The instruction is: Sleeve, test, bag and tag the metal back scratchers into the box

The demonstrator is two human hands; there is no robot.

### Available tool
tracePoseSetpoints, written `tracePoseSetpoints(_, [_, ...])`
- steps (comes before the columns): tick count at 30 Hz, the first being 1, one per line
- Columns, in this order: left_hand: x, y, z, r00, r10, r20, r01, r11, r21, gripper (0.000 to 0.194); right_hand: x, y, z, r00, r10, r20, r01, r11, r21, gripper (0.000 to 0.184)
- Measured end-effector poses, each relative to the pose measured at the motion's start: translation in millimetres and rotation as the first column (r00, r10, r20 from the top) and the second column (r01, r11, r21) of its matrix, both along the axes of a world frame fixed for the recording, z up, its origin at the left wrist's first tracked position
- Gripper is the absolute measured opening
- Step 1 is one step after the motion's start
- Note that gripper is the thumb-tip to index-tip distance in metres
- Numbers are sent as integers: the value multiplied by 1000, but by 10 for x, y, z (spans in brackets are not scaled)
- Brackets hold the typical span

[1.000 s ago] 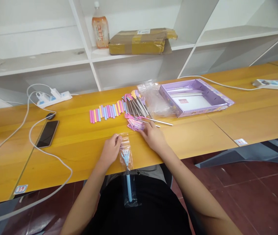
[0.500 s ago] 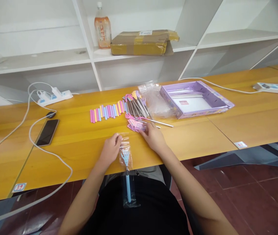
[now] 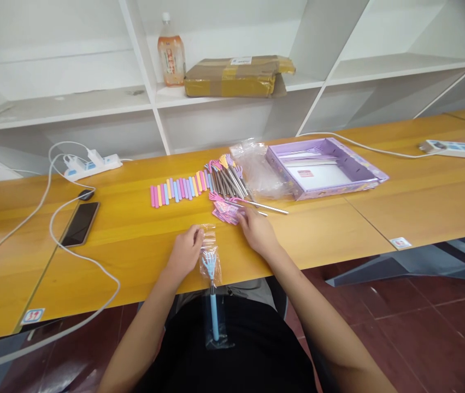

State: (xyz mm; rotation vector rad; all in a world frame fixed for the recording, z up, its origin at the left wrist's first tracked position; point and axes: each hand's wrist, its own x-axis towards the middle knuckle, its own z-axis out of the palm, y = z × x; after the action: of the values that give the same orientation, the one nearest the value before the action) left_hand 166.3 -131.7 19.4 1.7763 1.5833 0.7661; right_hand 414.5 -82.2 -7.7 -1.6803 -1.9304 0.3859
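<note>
- Presently, pinches the top of a clear bag [image 3: 206,237] between thumb and fingers of the left hand [image 3: 186,250]; inside the bag, below this grip, shows a blue scratcher [image 3: 215,314], hand-shaped head upward, handle down in front of a black shirt [image 3: 252,333]
- With the right hand [image 3: 259,232], reaches to the near right edge of the small printed cards [image 3: 224,213], fingers bent and close together; cannot tell whether pinching a card or only touching the pile
- Seems, by judgement, at the point of handling cards with one hand and steadying the filled bag with the other
- To part a single card from the overlapping pile, probably calls for light fingertip pressure at its edge, and a firm left pinch against the bag's slipping
- Just beyond the right grip, lie two loose pink-headed rods [image 3: 271,208]; behind them, a heap of metal rods [image 3: 227,181] with coloured heads
- Beyond the left grip, a row of coloured handles [image 3: 178,189]
- Farther beyond the right grip, crumpled clear plastic [image 3: 259,172] beside a purple tray [image 3: 318,192]; well left of the left grip, a phone [image 3: 80,224] on the table [image 3: 134,221]
</note>
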Motion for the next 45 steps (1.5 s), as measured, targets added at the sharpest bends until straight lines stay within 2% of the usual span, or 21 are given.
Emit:
tracePoseSetpoints(3, [-2, -3, 3, 1000, -7, 10, 7, 1000, -7, 32, 11, 11, -4, 1000, -14, -3, 14, 1000, -15, 29])
tracePoseSetpoints(6, [-4, 2, -4, 1000, -9, -6, 9, 1000, 6, 30, 18, 15, -18, 1000, -24, 15, 24, 1000, -4, 32])
tracePoseSetpoints(10, [-6, 12, -33, 1000, -2, -5, 2, 1000, 0, 28, 28, 5, -47, 999, 44, -10, -43, 997, 65, 22])
tracePoseSetpoints(14, [-11, 13, -46, 1000, -4, 4, 4, 1000, 4, 29, 49, 4, -88, 993, 80, -83, -68, 987, 144, 19])
tracePoseSetpoints(17, [-12, 11, -36, 1000, -12, 5, 12, 1000, 7, 29, 67, 24, -129, 990, 91, -111, -75, 987, 143, 14])
tracePoseSetpoints(23, [-4, 6, -18, 999, -8, 32, 8, 1000, -5, 30, 92, 85, -200, 947, 84, -311, -56, 994, 96, 37])
tracePoseSetpoints(30, [-3, 8, -11, 999, -12, 30, 12, 1000, 3, 31, 80, 89, -143, 887, 35, -460, -32, 999, 13, 37])
tracePoseSetpoints(37, [-6, 13, -38, 1000, -8, 12, 8, 1000, 28, 31, 56, 47, 5, 910, 67, -410, 24, 977, 212, 31])
tracePoseSetpoints(40, [-13, 15, -45, 1000, -6, 16, 5, 1000, 25, 32, -4, -71, 160, 867, 239, -438, -154, 963, 220, 25])
tracePoseSetpoints(43, [-23, 20, -39, 1000, -14, 9, 14, 1000, 28, 32, -125, -227, 296, 747, 457, -483, -441, 884, 155, 18])
tracePoseSetpoints(45, [-31, 22, -35, 999, -23, 24, 22, 1000, 16, 33, -217, -292, 326, 716, 510, -477, -504, 850, 152, 15])
